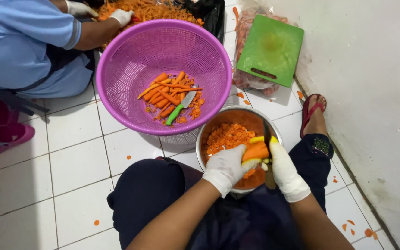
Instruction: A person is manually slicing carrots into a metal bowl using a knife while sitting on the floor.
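Our left hand (pixel 225 167) grips a carrot (pixel 255 151) over the bowl (pixel 209 127), its cut end toward three o'clock; our right hand (pixel 285 173) is closed round a knife (pixel 267 133) whose blade runs toward twelve o'clock, touching the carrot

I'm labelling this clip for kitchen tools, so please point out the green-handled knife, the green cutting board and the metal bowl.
green-handled knife (pixel 180 108): head view, where the green handle meets the blade.
green cutting board (pixel 270 48): head view, middle of its flat face.
metal bowl (pixel 213 118): head view, upper left rim.
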